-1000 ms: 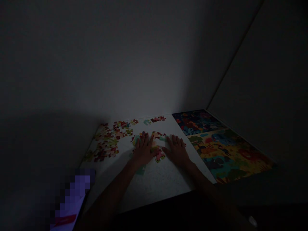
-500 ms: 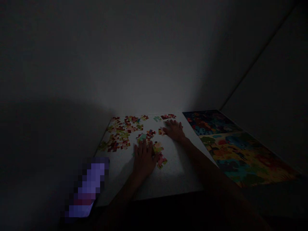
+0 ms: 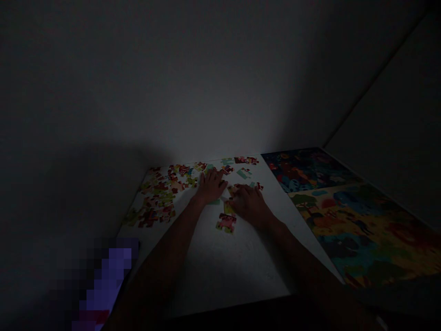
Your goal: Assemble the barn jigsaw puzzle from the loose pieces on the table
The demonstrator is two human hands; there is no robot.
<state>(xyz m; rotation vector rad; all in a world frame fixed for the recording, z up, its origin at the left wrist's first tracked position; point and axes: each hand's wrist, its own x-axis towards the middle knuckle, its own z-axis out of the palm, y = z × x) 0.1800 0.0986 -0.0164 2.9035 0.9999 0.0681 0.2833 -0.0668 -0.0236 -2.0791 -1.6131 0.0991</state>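
Note:
My left hand (image 3: 211,187) lies flat with fingers stretched over puzzle pieces at the back middle of the white table, partly covering a pale green piece (image 3: 214,202). To its right, my right hand (image 3: 253,207) is bent, its fingers closed at a small puzzle piece (image 3: 233,189) that they partly hide. Just in front of those fingers is a joined pink and yellow-green cluster (image 3: 226,222). A mint-green piece (image 3: 244,173) and a dark red piece (image 3: 257,186) lie beyond the right hand.
A spread of many loose puzzle pieces (image 3: 156,197) covers the table's left side. Two assembled picture puzzles, one dark blue (image 3: 303,170) and one yellow (image 3: 358,225), lie at the right. A blurred purple screen (image 3: 106,280) is at the lower left. A wall stands behind.
My left hand has moved forward, away from the pink cluster. My right hand has come back nearer to me, and its fingers have bent. The mint-green piece is now uncovered.

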